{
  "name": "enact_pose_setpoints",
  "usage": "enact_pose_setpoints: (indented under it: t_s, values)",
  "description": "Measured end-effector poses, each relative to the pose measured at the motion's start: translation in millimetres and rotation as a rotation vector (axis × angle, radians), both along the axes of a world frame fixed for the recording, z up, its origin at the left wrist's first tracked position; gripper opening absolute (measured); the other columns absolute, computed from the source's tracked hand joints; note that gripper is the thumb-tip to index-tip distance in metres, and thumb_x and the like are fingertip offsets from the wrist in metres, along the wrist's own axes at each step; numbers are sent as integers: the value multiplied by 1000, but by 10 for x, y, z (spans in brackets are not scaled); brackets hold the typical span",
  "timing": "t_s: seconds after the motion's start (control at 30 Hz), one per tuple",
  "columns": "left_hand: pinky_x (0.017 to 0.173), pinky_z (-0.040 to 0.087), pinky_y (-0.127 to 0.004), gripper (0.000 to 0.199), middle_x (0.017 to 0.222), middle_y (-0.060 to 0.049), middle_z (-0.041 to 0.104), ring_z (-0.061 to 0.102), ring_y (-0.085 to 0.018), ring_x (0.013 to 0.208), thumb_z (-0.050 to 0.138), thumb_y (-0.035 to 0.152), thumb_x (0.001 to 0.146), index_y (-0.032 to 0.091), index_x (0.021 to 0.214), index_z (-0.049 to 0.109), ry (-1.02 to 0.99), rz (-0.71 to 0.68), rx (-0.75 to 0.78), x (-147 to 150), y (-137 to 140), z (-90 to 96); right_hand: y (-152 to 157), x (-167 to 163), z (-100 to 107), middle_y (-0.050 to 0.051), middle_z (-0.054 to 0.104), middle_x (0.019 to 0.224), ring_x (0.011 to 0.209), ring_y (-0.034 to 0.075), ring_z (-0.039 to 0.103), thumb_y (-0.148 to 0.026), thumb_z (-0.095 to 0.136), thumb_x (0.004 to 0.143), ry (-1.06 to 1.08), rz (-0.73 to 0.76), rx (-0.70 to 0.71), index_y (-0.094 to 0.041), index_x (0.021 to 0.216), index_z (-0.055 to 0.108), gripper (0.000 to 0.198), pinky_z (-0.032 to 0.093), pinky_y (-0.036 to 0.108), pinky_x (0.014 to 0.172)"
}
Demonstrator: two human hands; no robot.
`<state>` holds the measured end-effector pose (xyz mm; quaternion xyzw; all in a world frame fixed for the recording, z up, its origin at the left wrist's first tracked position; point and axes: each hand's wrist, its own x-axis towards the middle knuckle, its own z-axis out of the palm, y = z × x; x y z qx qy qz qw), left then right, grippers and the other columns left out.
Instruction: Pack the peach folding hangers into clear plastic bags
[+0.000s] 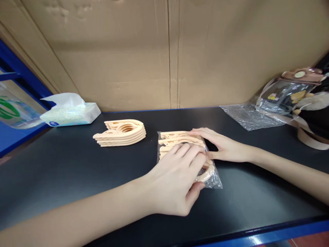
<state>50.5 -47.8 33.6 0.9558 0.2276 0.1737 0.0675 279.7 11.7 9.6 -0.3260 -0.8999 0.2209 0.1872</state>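
Note:
A clear plastic bag of beige folding hangers (177, 138) lies on the black table. Across its middle arches my left hand (178, 175), with fingers curled over the hangers and the thumb at the near edge. My right hand (221, 145) grips the bag's right side, fingers along the far edge and thumb lower down. Part of the bag and its hangers is hidden under the left hand. To the left, apart from both hands, sits a neat stack of beige folding hangers (128, 137) without a bag.
A pack of tissues (73, 113) stands at the back left, by a blue frame. Flat clear plastic (243, 116) lies at the back right, beside a transparent bottle (285, 96) with a brown lid and strap. Cardboard (123, 58) walls off the table's rear.

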Motion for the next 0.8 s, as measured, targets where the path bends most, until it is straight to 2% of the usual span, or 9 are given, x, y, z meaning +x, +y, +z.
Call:
enact_pose_setpoints:
  t_s: [0.13,0.27,0.37,0.47,0.57,0.67,0.73,0.8]
  values:
    - [96,43,-46,45,122,-13,55,51,-29,111,64,35,82,12,118,51,55,154,-82,-24,-13,51,3,19,-15,10,44,147,136,29,36,-53,60,85,4,-42,-26,-27,148,32,75,30,53,111]
    - [97,44,-46,54,129,-11,55,51,-29,119,69,40,79,14,122,50,112,194,-141,-31,4,100,-21,26,0,4,33,156,145,28,20,-55,50,91,-36,-16,-49,-31,150,29,68,14,56,117]
    - [102,42,-43,57,133,-12,54,49,-28,124,69,39,81,13,127,49,126,187,-102,-32,43,129,-36,37,33,-1,21,160,147,26,8,-57,38,95,-53,-27,-85,-35,151,22,63,6,56,118]
    - [104,38,-42,61,137,-14,53,46,-28,129,65,38,85,12,136,44,159,179,-33,-32,148,152,28,131,56,-2,14,161,147,24,5,-59,26,96,-90,-167,-81,-36,152,20,60,6,55,118]
    - [106,36,-42,59,141,-15,49,43,-29,133,59,34,90,11,140,40,206,216,24,-18,333,153,199,367,55,5,19,160,147,28,10,-62,22,94,-212,-435,42,-29,150,31,65,11,56,117]
    - [107,34,-42,56,144,-16,46,40,-29,135,53,29,94,9,143,36,244,258,71,25,556,129,372,666,53,17,35,153,144,38,19,-63,28,91,-415,-659,304,-15,143,44,72,22,58,112]
    - [107,34,-43,53,145,-17,45,40,-30,135,47,27,96,8,144,34,252,274,96,64,700,105,422,803,66,23,49,140,136,44,33,-61,31,91,-598,-792,343,-9,140,46,73,30,61,105]
    - [107,33,-45,50,144,-19,45,39,-31,134,44,27,97,6,143,36,244,288,115,102,833,77,406,836,96,27,64,119,118,46,53,-58,29,92,-708,-864,298,-4,137,49,73,39,61,94]
